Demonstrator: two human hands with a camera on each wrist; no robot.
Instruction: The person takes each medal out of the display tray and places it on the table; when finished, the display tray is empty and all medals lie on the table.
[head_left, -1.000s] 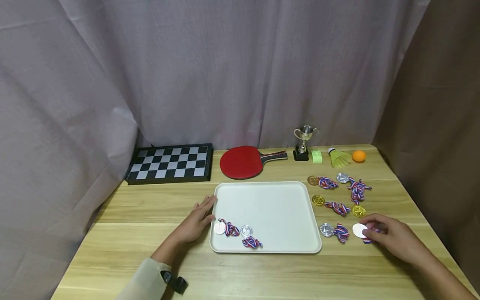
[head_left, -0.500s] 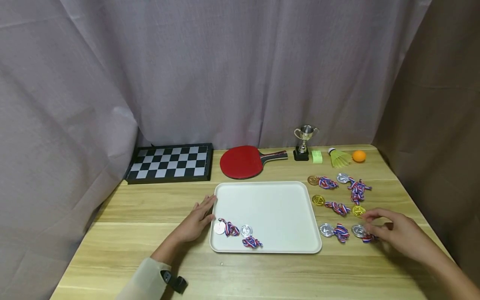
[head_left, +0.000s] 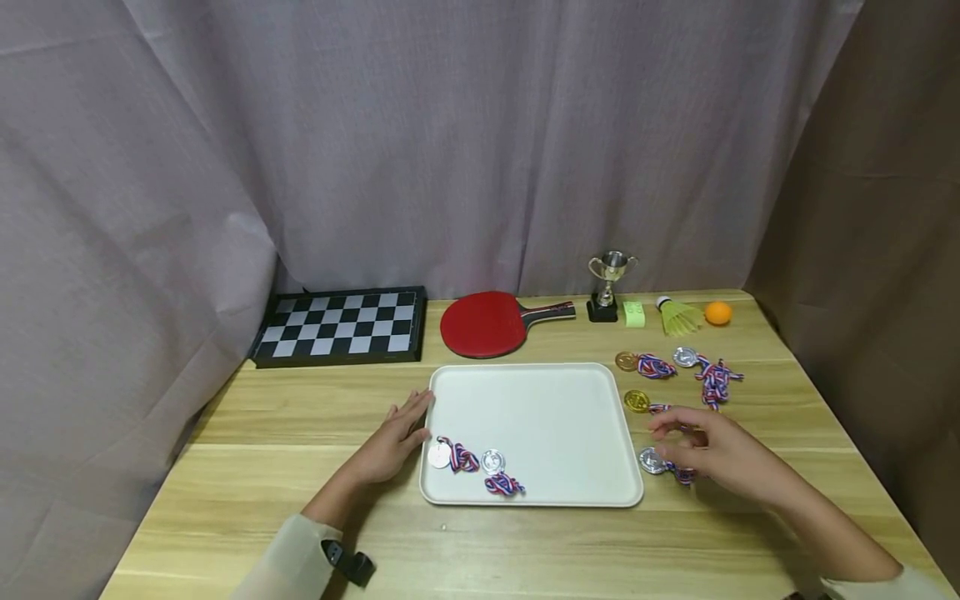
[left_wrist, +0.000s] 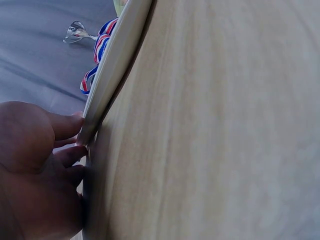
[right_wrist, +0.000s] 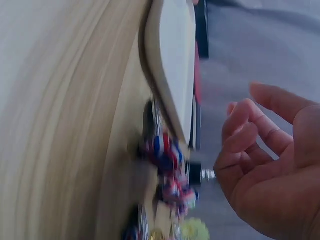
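Observation:
My left hand [head_left: 390,442] rests at the left edge of a white rectangular tray [head_left: 540,417], its fingers touching the rim; the left wrist view shows the fingertips [left_wrist: 75,120] right at that rim. Two silver medals [head_left: 492,462] with striped ribbons lie in the tray's near-left part. Right of the tray, my right hand [head_left: 716,454] hovers with nothing between thumb and fingers, loosely bent. It is nearest to a silver medal [head_left: 652,461], whose striped ribbon it partly covers in the head view. A gold medal [head_left: 637,401] lies just behind; the medals farther right are hidden behind the hand.
Along the back stand a checkered board [head_left: 341,325], a red table tennis bat [head_left: 483,325], a small trophy cup [head_left: 609,283], a green block [head_left: 633,313], a shuttlecock [head_left: 678,317] and an orange ball [head_left: 717,312]. A bronze medal [head_left: 626,361] and another silver medal [head_left: 685,357] lie before them.
My right hand has let go of the rightmost silver medal, which turned from its plain side to its patterned side, and has moved left. My left hand has stayed at the tray.

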